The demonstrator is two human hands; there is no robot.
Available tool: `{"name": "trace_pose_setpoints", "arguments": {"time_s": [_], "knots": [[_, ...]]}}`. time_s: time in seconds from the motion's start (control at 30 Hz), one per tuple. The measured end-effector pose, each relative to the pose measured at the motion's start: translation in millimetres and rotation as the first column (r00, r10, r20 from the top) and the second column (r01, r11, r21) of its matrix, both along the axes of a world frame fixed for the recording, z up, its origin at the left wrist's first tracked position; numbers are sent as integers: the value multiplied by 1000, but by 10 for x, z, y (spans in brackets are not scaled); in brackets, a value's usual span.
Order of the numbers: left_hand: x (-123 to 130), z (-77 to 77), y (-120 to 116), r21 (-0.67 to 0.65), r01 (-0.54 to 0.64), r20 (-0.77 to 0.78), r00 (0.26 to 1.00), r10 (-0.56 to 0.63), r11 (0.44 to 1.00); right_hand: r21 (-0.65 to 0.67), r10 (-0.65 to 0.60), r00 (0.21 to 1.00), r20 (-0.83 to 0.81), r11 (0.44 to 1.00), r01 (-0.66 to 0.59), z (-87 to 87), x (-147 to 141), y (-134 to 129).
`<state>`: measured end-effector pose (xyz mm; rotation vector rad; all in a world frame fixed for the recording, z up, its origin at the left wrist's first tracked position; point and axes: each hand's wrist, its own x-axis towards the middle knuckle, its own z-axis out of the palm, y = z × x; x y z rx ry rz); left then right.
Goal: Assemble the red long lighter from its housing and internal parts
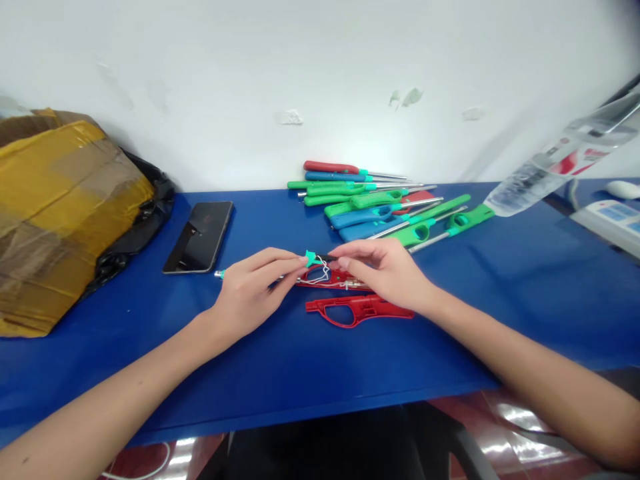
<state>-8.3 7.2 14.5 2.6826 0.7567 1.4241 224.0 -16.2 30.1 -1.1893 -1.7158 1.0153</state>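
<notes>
My left hand (255, 287) pinches a small teal piece (311, 258) at its fingertips. My right hand (387, 270) has its thumb and fingers closed on a black part (327, 257) beside that piece. White wires (325, 272) loop between the two hands. Under my fingers lies a red lighter shell half (325, 283) with small parts inside, partly covered by my hands. Nearer to me, a second red shell half (360, 311) rests on the blue table (300, 373), its inner side up. A metal tip with a teal collar (220, 274) pokes out left of my left hand.
Several green, blue and red long lighters (375, 200) are piled toward the wall. A black phone (199, 237) and a taped package (65, 220) are on the left. At the right are a plastic bottle (555, 160) and a white device (610, 220).
</notes>
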Motion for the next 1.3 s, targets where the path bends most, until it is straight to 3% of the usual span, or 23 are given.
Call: {"name": "trace_pose_setpoints", "arguments": {"time_s": [0.2,0.47,0.67,0.87,1.07,1.3], "knots": [[18,13,11,-60,12,33,999,-10,998,77,-53,995,80,996,47,-12,28,13],[-18,56,61,-205,106,40,994,-100,973,88,19,997,74,996,-26,6,104,51],[-31,22,63,-219,126,50,992,-118,968,19,117,993,21,993,-117,-6,129,71],[-28,25,58,-202,121,51,992,-113,972,0,125,992,-25,992,-125,-55,128,85],[-31,25,63,-200,118,45,993,-111,973,39,127,992,-13,991,-126,-51,125,82],[-21,40,67,-216,162,42,987,-157,963,123,273,962,-1,955,-271,-41,183,124]]}}
